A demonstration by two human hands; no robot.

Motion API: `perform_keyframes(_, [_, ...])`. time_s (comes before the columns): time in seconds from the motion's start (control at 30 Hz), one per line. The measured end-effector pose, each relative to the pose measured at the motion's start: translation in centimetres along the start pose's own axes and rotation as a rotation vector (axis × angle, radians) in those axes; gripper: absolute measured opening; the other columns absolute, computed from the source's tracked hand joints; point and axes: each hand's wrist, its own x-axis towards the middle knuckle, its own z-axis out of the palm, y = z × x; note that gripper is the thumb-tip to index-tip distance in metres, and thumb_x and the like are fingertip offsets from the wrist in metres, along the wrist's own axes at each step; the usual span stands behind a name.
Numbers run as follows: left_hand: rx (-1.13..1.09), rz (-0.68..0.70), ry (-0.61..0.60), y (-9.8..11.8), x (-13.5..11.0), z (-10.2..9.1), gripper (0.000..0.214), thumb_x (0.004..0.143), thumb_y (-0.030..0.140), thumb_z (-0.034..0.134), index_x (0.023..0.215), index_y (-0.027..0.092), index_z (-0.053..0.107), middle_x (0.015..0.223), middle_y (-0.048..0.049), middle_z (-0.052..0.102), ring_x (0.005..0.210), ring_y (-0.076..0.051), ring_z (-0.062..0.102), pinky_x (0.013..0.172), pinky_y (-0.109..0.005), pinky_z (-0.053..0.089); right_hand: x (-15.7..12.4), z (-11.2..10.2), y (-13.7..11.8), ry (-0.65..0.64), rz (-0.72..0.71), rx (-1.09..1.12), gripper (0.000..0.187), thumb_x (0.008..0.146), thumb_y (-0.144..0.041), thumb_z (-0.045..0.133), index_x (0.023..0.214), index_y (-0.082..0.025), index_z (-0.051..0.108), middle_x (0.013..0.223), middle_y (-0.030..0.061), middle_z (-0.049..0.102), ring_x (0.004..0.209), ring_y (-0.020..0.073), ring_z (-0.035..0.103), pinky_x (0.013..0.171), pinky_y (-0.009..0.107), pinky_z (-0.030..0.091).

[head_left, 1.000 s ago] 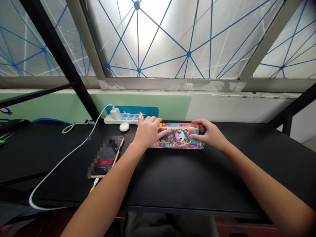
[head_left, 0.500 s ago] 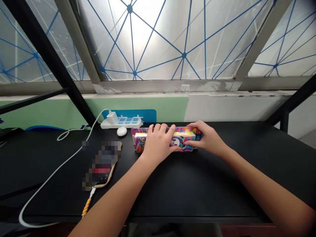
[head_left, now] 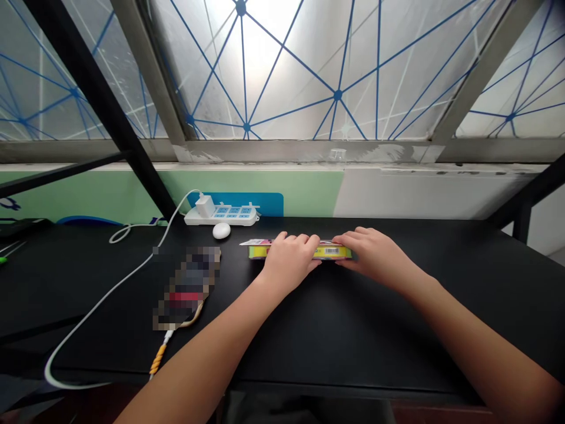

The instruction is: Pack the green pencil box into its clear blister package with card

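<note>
A long, colourful cartoon-printed box (head_left: 329,252) lies on the black desk (head_left: 309,318), turned so that I see its thin yellow-green side with a barcode. My left hand (head_left: 289,261) grips the box's left-middle part, fingers curled over its top. At the box's right end my right hand (head_left: 375,256) is also closed on it, fingers over the top edge. A pale flap sticks out at the box's left end.
A phone (head_left: 188,285) with a charging cable lies left of my hands. Behind it sit a white power strip (head_left: 223,215) and a small white oval object (head_left: 221,231). A white cable (head_left: 101,300) loops to the desk's front left edge. A window fills the back.
The box has been tipped from lying face up to showing only its thin edge. Both hands stayed on it and shifted slightly toward me.
</note>
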Motion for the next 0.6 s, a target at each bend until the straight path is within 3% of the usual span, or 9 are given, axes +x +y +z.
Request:
perform_keyframes(0.23, [-0.008,0.046,-0.082,0.3,0.1,1.9,0.028,0.092,0.037,0.064,0.112,0.018,0.063,0.109,-0.0112,0.071,0.104,-0.031,0.066,0.086,-0.043,0.048,0.4,1.2,-2.1,-0.061,-0.112,0.045,0.038,0.089,-0.021,0.057,0.127,-0.023,0.060,0.125,0.0124,0.066,0.110,0.0322,0.062,0.091,0.048,0.050])
perform_keyframes(0.37, [-0.076,0.066,-0.022,0.2,0.2,1.8,0.039,0.095,0.053,0.055,0.109,0.019,0.066,0.106,-0.0108,0.072,0.105,-0.031,0.065,0.095,-0.048,0.043,0.4,1.5,-1.6,-0.042,-0.108,0.136,0.039,0.092,-0.025,0.054,0.131,-0.025,0.060,0.129,0.0113,0.066,0.114,0.0326,0.062,0.092,0.051,0.052])
perform_keyframes(0.43, [-0.093,0.008,0.015,-0.8,0.2,1.3,0.043,0.096,0.058,0.048,0.103,0.020,0.067,0.103,-0.0103,0.073,0.101,-0.030,0.065,0.094,-0.047,0.042,0.2,1.5,-1.1,-0.034,-0.095,0.154,0.041,0.093,-0.024,0.052,0.133,-0.027,0.060,0.132,0.0106,0.065,0.116,0.0325,0.062,0.093,0.051,0.052])
perform_keyframes(0.6, [0.006,-0.318,0.121,-5.9,0.0,0.2,0.033,0.098,0.044,0.046,0.104,0.020,0.068,0.103,-0.0128,0.071,0.101,-0.031,0.063,0.086,-0.043,0.044,-0.4,1.4,0.6,-0.081,-0.006,0.121,0.041,0.092,-0.024,0.053,0.132,-0.028,0.062,0.134,0.0081,0.065,0.121,0.0310,0.062,0.093,0.049,0.053])
